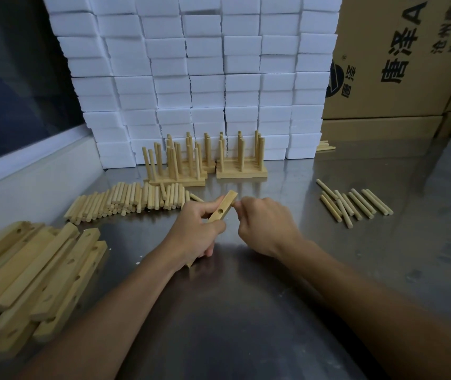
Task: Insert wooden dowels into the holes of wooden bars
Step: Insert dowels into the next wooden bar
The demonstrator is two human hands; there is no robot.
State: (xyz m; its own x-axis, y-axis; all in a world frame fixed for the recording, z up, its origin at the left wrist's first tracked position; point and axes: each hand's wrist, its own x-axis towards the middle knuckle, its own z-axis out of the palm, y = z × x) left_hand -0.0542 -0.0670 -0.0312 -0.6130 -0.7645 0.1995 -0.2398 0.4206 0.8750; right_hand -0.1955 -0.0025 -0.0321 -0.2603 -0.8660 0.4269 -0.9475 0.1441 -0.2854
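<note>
A wooden bar [222, 209] sits tilted near the middle of the table [328, 270], its far end raised and pointing away to the right. One drilled hole shows on its upper face; the rest of the bar is covered by the left hand [195, 231], whose fingers and thumb curl round its middle, with only a small corner of the near end poking out below the palm. The right hand [264, 223] is just beside the bar's far end, fingers curled inward. Its fingertips are turned away, so I cannot tell whether that grip holds a dowel or nothing.

Behind the left hand lies a heap of loose dowels [134, 200], side by side in a long row. A smaller scatter of dowels [354, 205] lies well to the right. To the near left, a pile of unfilled bars [35, 272] is cut off by the frame edge. Further back stand finished bars with upright dowels [205, 160], crowded together so their count is hard to make out. Behind them rises a wall of stacked white foam blocks [191, 64], with a printed cardboard box [399, 58] at the right, partly out of frame.
</note>
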